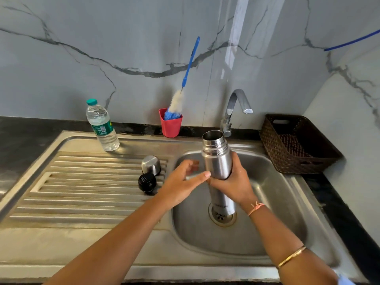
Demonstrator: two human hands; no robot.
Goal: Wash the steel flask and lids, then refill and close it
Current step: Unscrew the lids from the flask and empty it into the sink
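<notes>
Head-worn view faces down, seemingly close over the sink [267, 227].

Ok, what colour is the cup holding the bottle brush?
Red cup, seen in the head view.

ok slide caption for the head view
Right hand holds open steel flask over sink, steel cap and black lid on drainboard.

one flask [216, 159], two lids [151, 165] [147, 182], one water bottle [101, 126], one brush [177, 101], one cup [170, 127], one basket [287, 163].
</notes>
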